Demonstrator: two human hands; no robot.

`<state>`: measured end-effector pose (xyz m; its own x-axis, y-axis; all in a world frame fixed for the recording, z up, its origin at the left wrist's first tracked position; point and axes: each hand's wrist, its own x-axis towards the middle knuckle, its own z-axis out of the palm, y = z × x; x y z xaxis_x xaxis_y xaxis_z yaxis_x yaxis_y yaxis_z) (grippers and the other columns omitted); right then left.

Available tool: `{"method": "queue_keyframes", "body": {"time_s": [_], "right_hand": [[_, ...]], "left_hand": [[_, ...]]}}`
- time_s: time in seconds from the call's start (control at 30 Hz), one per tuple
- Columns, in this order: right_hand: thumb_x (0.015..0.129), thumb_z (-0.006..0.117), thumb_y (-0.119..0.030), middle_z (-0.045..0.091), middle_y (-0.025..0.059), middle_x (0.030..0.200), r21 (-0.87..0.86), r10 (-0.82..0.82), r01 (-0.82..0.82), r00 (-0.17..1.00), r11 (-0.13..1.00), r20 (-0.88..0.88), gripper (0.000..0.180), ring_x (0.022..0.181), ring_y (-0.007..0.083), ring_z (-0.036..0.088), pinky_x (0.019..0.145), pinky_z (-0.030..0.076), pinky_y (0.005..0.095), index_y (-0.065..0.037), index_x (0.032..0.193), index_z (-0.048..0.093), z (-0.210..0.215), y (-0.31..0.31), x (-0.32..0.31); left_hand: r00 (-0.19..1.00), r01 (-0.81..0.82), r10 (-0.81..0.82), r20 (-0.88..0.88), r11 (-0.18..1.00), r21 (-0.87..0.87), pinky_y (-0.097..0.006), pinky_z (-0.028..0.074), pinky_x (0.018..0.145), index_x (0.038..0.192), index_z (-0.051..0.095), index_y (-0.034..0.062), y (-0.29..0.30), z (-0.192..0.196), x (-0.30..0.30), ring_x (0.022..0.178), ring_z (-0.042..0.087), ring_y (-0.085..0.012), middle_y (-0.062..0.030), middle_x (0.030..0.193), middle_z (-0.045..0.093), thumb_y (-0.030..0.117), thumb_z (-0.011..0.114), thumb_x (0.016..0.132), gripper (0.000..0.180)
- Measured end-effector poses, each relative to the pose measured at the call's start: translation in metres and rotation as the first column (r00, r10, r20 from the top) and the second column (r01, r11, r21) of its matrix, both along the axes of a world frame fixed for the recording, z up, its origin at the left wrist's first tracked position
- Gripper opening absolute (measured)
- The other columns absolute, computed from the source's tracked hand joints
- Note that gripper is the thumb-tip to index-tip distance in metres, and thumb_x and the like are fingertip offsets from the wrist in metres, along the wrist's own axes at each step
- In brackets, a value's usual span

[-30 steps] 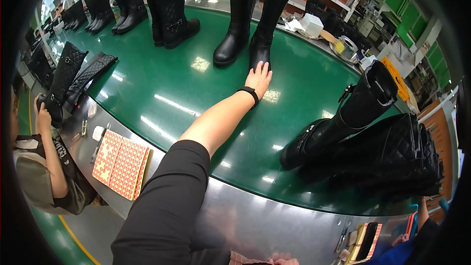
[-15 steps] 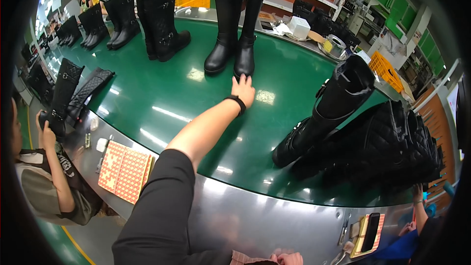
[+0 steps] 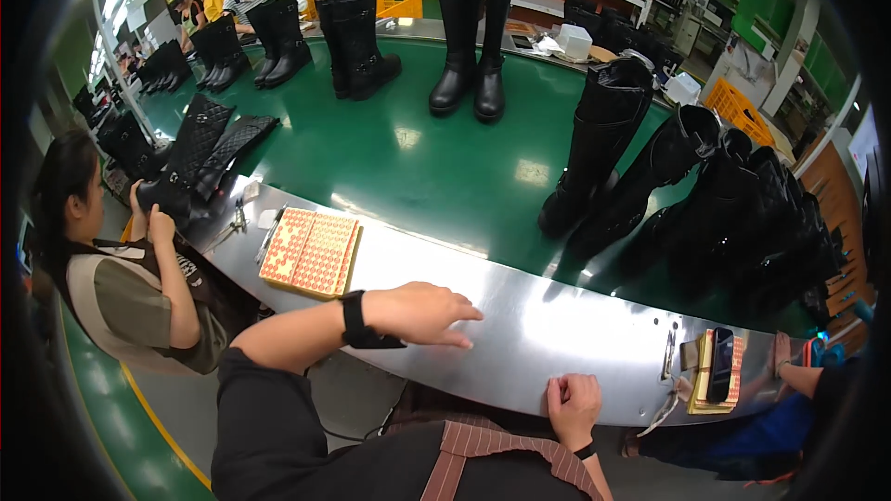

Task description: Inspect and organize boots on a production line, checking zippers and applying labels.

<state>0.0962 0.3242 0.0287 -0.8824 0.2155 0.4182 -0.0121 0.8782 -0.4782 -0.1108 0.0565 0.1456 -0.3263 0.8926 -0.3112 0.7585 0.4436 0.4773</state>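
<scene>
My left hand hovers over the steel table edge, fingers stretched out and nothing in them. A black strap circles its wrist. Curled with its fingers folded in, my right hand rests at the table's front edge and holds nothing that I can see. A pair of tall black boots stands upright across the green surface, beyond both hands. To the right, a tall black boot stands slightly tilted beside more leaning black boots.
A pad of red-and-yellow patterned sheets lies left of my left hand. Near the right end, a phone sits on a similar pad. At left a co-worker handles a black boot. More boot pairs line the far side.
My left hand has drawn back from the boot's toe to above the steel edge. My right hand has come up onto the table edge. The view has shifted.
</scene>
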Motion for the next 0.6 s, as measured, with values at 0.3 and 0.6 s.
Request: {"method": "queue_keyframes", "body": {"time_s": [0.3, 0.6], "right_hand": [[0.081, 0.074, -0.015, 0.056, 0.0049, 0.070, 0.010, 0.088, -0.088, 0.996, 0.996, -0.003, 0.017, 0.070, 0.0277, 0.053, 0.064, 0.040, 0.0405, -0.010, 0.076, 0.058, 0.004, 0.012, 0.010], [0.086, 0.072, -0.025, 0.059, 0.0020, 0.067, -0.004, 0.026, -0.026, 1.000, 1.000, 0.001, 0.022, 0.068, 0.0225, 0.057, 0.063, 0.041, 0.0363, -0.012, 0.073, 0.060, 0.001, 0.031, 0.009]], "left_hand": [[0.752, -0.515, 0.553, -0.358, 0.833, 0.204, -0.057, 0.024, 0.115, 0.147, 0.042, 0.0115, -0.049, -0.081, 0.072, 0.143, 0.028, -0.0435, -0.0222, 0.154, 0.032, 0.032, 0.065, 0.092, 0.062], [0.593, -0.612, 0.695, -0.407, 0.717, 0.332, -0.059, 0.008, 0.119, 0.145, 0.045, 0.0093, -0.030, -0.119, 0.088, 0.145, 0.026, -0.0377, -0.0188, 0.154, 0.035, 0.028, 0.063, 0.090, 0.061]]}}
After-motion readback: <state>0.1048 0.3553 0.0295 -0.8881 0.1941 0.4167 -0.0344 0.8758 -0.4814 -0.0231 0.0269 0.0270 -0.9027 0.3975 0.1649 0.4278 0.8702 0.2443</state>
